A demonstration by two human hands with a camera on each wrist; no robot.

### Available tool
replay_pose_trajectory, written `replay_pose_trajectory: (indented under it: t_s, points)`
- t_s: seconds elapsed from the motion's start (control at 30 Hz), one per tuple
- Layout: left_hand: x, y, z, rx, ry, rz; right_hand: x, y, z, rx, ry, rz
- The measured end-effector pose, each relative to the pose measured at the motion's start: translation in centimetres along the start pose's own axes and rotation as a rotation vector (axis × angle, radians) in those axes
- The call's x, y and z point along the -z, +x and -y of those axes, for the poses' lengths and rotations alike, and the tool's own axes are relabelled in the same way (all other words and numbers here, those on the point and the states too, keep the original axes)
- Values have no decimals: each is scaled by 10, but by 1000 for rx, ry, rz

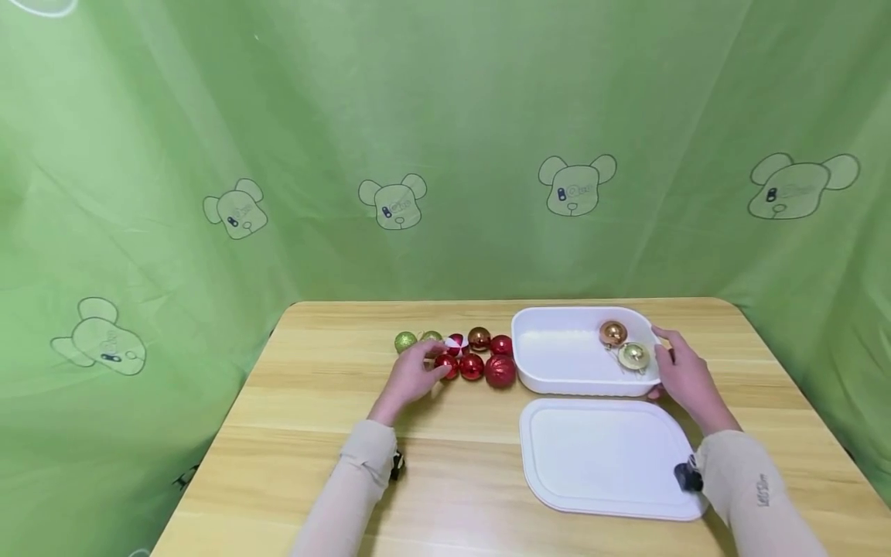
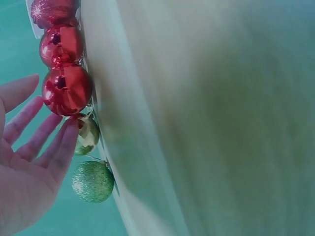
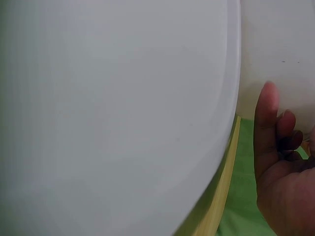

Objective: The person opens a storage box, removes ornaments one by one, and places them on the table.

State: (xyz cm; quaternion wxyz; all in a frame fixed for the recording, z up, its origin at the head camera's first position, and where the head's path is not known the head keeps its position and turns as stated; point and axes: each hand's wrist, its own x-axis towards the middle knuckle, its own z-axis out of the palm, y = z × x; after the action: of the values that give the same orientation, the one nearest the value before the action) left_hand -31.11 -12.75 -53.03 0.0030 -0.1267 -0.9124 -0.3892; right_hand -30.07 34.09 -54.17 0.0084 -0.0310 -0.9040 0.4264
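Observation:
My left hand (image 1: 414,375) is at the left end of a cluster of Christmas balls, its fingers spread and loosely bent beside a shiny red ball (image 2: 67,90). Whether the fingertips touch it, I cannot tell. A glittery green ball (image 1: 405,342) and a shiny green-gold one (image 2: 87,133) lie beyond that hand. My right hand (image 1: 685,379) grips the right end of a white box (image 1: 557,387). Inside the box, towards the right, lie a copper-gold ball (image 1: 612,333) and a pale gold ball (image 1: 633,356).
A white lid (image 1: 605,456) lies flat in front of the box. Between the left hand and the box sit a red-and-white ball (image 1: 455,345), a brown-gold ball (image 1: 479,338) and a large dark-red ball (image 1: 500,371). Green cloth (image 1: 473,255) hangs behind the wooden table (image 1: 299,464).

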Motion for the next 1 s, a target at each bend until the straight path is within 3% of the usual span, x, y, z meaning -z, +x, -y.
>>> replay_pose_trajectory:
  t_s: [0.17,0.57,0.77,1.0]
  points:
    - [1,2,-5,-76,38,-25,0,-1,-1,-4,-1,-7]
    - [-11,13,-33,-150,78,-64,1,-2,-5,-4,1,-13]
    - [-35,25,-69,-228,74,-16,3,-3,-6,-25,-2,-13]
    - [-71,41,-112,-360,150,69,1,-1,-3,2,22,4]
